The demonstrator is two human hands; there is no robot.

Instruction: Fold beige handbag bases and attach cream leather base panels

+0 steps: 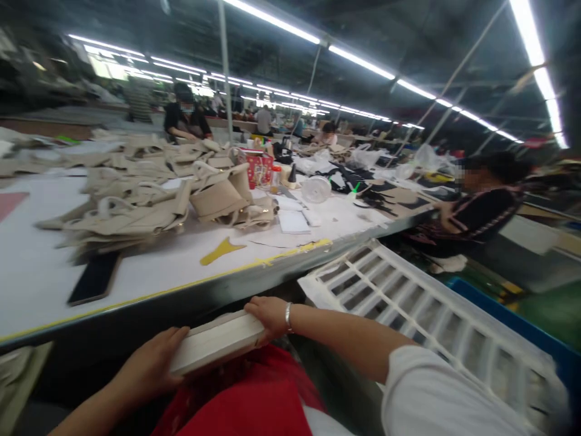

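Note:
Low in front of my red apron, a long white slab-like piece is held between my two hands, just below the table edge. My left hand grips its left end. Around the right end wrap the fingers of my right hand, with a silver bracelet on that wrist. The underside of the slab is hidden, and what it belongs to cannot be made out. Beyond it on the white table lie a dark phone, a yellow flat piece and a pile of beige bag pieces.
A white slatted rack stands at the right over a blue bin. One co-worker sits at the table's right side, another behind the pile. A red patterned box, a clear round container and black pieces are farther back.

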